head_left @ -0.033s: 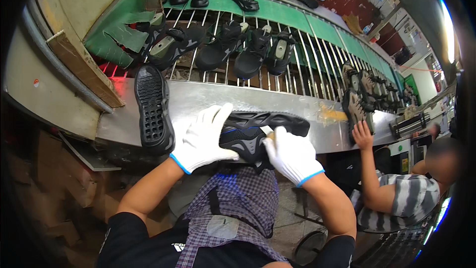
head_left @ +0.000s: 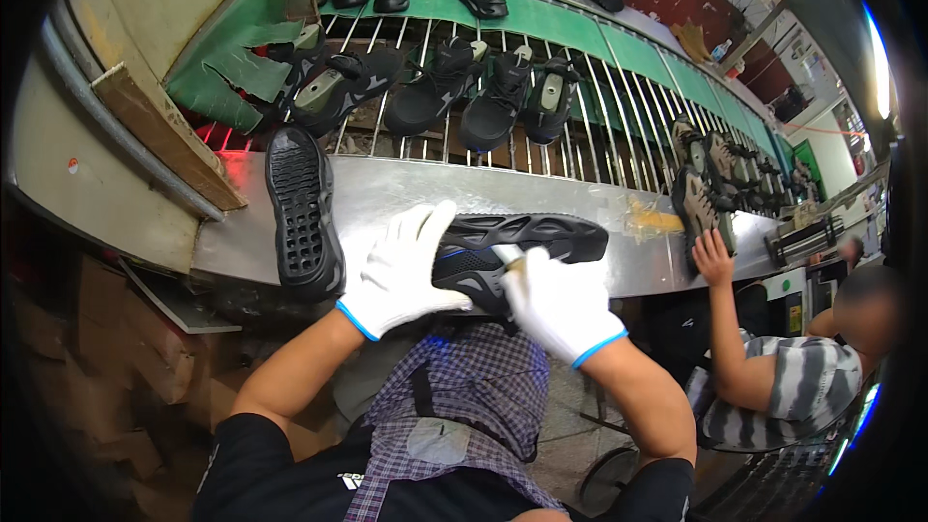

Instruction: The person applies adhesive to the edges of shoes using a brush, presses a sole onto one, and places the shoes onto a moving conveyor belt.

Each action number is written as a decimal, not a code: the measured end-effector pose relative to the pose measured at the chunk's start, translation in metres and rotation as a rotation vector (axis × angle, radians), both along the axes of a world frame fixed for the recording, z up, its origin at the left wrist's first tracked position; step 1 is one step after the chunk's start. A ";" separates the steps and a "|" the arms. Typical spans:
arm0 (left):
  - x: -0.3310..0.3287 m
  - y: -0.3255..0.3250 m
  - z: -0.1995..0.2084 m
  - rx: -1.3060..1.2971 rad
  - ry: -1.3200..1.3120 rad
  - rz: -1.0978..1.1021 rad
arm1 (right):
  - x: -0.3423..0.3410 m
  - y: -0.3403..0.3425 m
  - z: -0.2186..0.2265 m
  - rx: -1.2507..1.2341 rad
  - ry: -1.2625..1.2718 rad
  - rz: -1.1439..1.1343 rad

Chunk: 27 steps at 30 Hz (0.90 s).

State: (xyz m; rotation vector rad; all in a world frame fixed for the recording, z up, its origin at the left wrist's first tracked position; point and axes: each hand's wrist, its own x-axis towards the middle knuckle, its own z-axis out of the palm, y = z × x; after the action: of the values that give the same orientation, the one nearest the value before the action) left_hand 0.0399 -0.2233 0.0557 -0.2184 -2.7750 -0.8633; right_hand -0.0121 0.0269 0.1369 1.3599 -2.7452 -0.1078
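At far left, a slab of pale wood [head_left: 164,130] slants along the edge of a metal desk [head_left: 406,195], its brushed steel surface dull and scuffed. Beside it a black shoe [head_left: 302,215] lies sole-up, showing a grid of small square lugs. The person's left hand [head_left: 404,269], in a white knit glove with a blue cuff, rests fingers spread and flat against the near side of a second black shoe, the sneaker [head_left: 512,246], which lies on its side at the desk's front edge just above the person's checked apron [head_left: 464,396]; its thick sole is moulded in wavy ridges. The right hand [head_left: 556,302], gloved the same way, is closed around the sneaker's heel end and seems to grip a thin pale tool [head_left: 514,264] against the upper, though what it is cannot be told. Behind the desk, a rack [head_left: 590,126] of curved metal rods carries a row of black shoes [head_left: 464,87], with a green belt [head_left: 541,14] beyond it. Farther right, a yellowish smear [head_left: 655,222] marks the steel, and a co-worker in a striped shirt [head_left: 793,382] lays a bare hand [head_left: 713,259] on another upturned sole [head_left: 698,208].
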 end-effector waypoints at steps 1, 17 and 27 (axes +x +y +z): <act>-0.001 0.000 -0.006 -0.026 0.037 0.041 | 0.019 -0.024 0.006 -0.129 -0.077 -0.134; 0.003 0.005 -0.001 -0.027 -0.019 0.030 | -0.035 0.032 -0.003 -0.053 -0.137 -0.278; 0.009 0.009 -0.001 0.065 0.031 0.046 | -0.033 0.183 -0.116 -0.468 -0.310 -0.860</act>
State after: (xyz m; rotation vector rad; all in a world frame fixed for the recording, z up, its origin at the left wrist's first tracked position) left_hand 0.0487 -0.2147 0.0549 -0.1546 -2.7077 -0.9296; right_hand -0.0454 0.2095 0.0207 0.0467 -3.0931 0.6971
